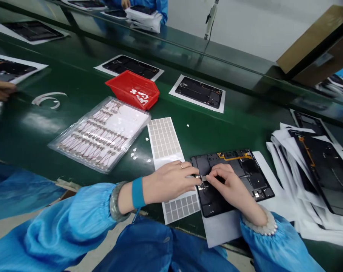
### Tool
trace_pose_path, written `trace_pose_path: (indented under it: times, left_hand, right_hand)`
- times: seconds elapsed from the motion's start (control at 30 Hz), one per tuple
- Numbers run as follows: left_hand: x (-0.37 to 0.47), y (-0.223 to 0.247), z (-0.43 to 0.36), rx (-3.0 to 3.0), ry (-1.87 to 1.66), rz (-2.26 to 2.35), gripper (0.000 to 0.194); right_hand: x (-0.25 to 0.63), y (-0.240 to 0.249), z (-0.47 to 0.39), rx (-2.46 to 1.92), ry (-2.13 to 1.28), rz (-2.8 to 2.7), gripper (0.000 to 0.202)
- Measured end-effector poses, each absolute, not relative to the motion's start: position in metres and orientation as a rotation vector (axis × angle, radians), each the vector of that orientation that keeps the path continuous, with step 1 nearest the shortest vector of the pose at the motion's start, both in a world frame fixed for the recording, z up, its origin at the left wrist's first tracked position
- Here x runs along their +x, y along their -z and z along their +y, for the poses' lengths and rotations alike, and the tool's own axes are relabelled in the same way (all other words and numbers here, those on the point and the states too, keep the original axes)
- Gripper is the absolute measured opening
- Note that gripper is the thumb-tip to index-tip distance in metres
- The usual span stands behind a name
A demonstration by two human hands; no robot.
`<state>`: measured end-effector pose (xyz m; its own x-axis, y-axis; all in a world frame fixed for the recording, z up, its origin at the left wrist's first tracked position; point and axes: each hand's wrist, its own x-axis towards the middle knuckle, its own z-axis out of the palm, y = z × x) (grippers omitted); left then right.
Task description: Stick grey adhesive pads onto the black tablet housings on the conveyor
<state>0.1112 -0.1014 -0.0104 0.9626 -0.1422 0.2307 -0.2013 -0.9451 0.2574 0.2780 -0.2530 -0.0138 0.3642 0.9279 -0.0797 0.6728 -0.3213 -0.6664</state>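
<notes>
A black tablet shell with an orange flex cable and small parts inside lies on white paper in front of me. My left hand reaches over its left edge, fingers stretched out and touching small parts there. My right hand is above the middle of the shell, thumb and forefinger pinched on a small grey rectangular sticker at the fingertips. Partly beneath my left hand is a sheet of grey rectangular stickers, which runs down to the table's front edge.
Left of the sheet lies a clear tray of small wired round parts. Behind it stands a red bin with white scraps. More shells lie on papers at the back. Shells and paper are stacked at right. Another person's hand is at far left.
</notes>
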Motion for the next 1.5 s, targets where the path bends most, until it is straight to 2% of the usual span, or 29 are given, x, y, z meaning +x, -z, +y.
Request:
trace_pose_path:
  times: [0.2, 1.5]
  left_hand:
    - [0.118, 0.022, -0.102, 2.908, -0.267, -0.325, 0.016]
    - [0.118, 0.025, -0.102, 2.878, -0.248, -0.296, 0.016]
  right_hand:
    - [0.274, 0.017, -0.255, -2.173, -0.567, -1.341, 0.019]
    - [0.276, 0.018, -0.250, -2.173, -0.649, -1.354, 0.019]
